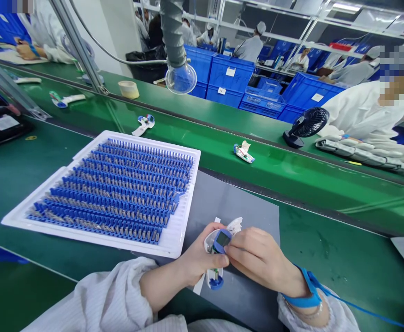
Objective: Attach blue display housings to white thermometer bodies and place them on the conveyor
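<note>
My left hand [207, 253] is closed around an opened white handheld device [210, 276], which looks like an infrared thermometer housing. Green circuit board and a blue round end show at its lower side. The fingers of my right hand [257, 258] pinch the edge of a blue-framed display [222, 240] at the top of the device. A white shell piece [235, 226] sticks out behind the right fingertips; how it joins the rest is hidden. Both hands are above a grey mat [243, 203]. A blue strap [304, 290] circles my right wrist.
A white tray [184, 226] with rows of small blue-and-metal parts [119, 193] lies at left. Part-built devices [244, 152] sit on the green conveyor belt [202, 145]. Beyond are a black fan [309, 124], blue crates [233, 71] and several co-workers in white.
</note>
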A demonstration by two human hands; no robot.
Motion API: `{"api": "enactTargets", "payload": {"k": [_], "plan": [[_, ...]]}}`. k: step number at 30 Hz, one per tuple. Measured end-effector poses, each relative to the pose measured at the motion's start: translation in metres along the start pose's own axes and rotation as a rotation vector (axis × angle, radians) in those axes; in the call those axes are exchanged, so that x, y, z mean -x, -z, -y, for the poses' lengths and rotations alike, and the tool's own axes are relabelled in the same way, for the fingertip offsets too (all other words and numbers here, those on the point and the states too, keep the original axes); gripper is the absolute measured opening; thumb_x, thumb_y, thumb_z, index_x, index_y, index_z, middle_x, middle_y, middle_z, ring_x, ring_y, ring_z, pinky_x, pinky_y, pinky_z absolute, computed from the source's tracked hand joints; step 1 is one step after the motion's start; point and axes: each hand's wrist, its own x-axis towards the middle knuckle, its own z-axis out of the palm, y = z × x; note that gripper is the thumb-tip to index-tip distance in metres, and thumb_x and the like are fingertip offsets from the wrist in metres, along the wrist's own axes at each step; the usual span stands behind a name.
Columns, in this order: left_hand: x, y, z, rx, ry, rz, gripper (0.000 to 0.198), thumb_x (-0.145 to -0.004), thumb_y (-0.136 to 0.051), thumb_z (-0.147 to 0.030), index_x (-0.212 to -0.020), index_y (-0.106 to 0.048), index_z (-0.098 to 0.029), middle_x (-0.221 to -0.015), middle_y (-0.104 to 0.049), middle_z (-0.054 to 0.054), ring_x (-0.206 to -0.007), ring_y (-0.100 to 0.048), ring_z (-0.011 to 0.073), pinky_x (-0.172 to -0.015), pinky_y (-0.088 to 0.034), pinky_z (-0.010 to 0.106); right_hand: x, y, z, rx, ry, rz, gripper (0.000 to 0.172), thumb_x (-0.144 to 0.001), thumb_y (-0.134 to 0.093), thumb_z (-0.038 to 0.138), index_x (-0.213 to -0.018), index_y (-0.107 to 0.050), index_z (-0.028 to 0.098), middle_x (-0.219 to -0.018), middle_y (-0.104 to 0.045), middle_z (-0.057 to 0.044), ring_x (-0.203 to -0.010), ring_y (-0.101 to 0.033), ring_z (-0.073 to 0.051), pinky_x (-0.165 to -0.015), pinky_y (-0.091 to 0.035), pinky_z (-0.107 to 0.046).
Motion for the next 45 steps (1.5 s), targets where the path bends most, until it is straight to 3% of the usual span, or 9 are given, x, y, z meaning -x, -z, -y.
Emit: {"api": "enactTargets", "payload": {"k": [6,11,17,23,33,37,41,45], "plan": [[0.002,0.003,-0.001,-0.215,-0.148,0.060,0.068,-0.049,-0.084,-0.036,-0.103,-0.044,-0.024,-0.110,-0.047,0.003,-0.093,-0.048,0.0168,-0.078,-0.034,0.026,-0.002,0.005,0.005,-0.022,0.029,0.046,0.017,-0.095,-0.041,0.018,-0.099,-0.056,0.013,-0.082,-0.063,-0.007,-0.072,-0.056,-0.016,-0.061,-0.041,-0.029],[0.003,0.004,-0.005,-0.424,-0.107,0.041,0.057,-0.059,-0.077,-0.024,-0.105,-0.043,-0.024,-0.094,-0.051,0.000,-0.095,-0.048,0.0182,-0.083,-0.036,0.030,-0.002,0.002,0.007,-0.003,0.052,0.050,0.017,-0.094,-0.041,0.015,-0.101,-0.056,0.012,-0.083,-0.064,-0.007,-0.075,-0.056,-0.017,-0.063,-0.043,-0.030],[0.006,0.002,-0.012,-0.558,-0.095,0.019,0.049,-0.064,-0.071,-0.020,-0.105,-0.046,-0.022,-0.102,-0.051,0.003,-0.098,-0.050,0.0208,-0.087,-0.038,0.032,0.002,-0.002,0.005,-0.009,0.046,0.057,0.017,-0.093,-0.041,0.013,-0.100,-0.056,0.011,-0.084,-0.063,-0.007,-0.076,-0.057,-0.017,-0.068,-0.045,-0.031],[0.008,-0.002,-0.013,-0.603,-0.097,0.014,0.046,-0.066,-0.068,-0.020,-0.106,-0.044,-0.021,-0.101,-0.053,0.004,-0.093,-0.050,0.0201,-0.085,-0.038,0.033,0.002,-0.004,0.005,-0.013,0.026,0.072,0.014,-0.093,-0.043,0.016,-0.097,-0.056,0.013,-0.077,-0.061,-0.005,-0.068,-0.055,-0.016,-0.061,-0.044,-0.029],[0.009,-0.004,-0.010,-0.802,-0.331,-0.071,0.036,-0.071,-0.057,-0.011,-0.104,-0.045,-0.019,-0.118,-0.044,0.008,-0.111,-0.045,0.0211,-0.100,-0.031,0.035,0.002,-0.009,0.006,0.032,0.006,0.049,0.013,-0.092,-0.045,0.014,-0.097,-0.057,0.013,-0.075,-0.061,-0.004,-0.065,-0.052,-0.015,-0.057,-0.039,-0.028],[0.009,-0.004,-0.013,-0.645,-0.259,-0.047,0.037,-0.071,-0.059,-0.014,-0.105,-0.047,-0.020,-0.113,-0.048,0.006,-0.105,-0.048,0.0195,-0.095,-0.035,0.033,0.001,-0.008,0.005,0.002,0.016,0.022,0.014,-0.092,-0.045,0.014,-0.101,-0.055,0.014,-0.083,-0.062,-0.006,-0.073,-0.054,-0.016,-0.064,-0.042,-0.030],[0.007,-0.003,-0.013,-0.163,-0.060,-0.008,0.046,-0.068,-0.066,-0.039,-0.105,-0.047,-0.020,-0.085,-0.054,0.000,-0.067,-0.051,0.0110,-0.065,-0.043,0.025,0.003,-0.003,-0.004,-0.011,-0.063,-0.081,0.021,-0.088,-0.055,0.021,-0.107,-0.053,0.013,-0.094,-0.060,-0.010,-0.088,-0.054,-0.021,-0.075,-0.044,-0.035],[0.003,-0.001,-0.014,0.115,0.004,-0.075,0.045,-0.063,-0.067,-0.046,-0.095,-0.050,-0.018,-0.080,-0.056,0.000,-0.063,-0.053,0.0110,-0.060,-0.044,0.024,0.007,-0.001,-0.014,0.025,-0.180,-0.049,0.027,-0.087,-0.058,0.032,-0.107,-0.053,0.014,-0.099,-0.058,-0.011,-0.089,-0.053,-0.022,-0.075,-0.044,-0.038]]}}
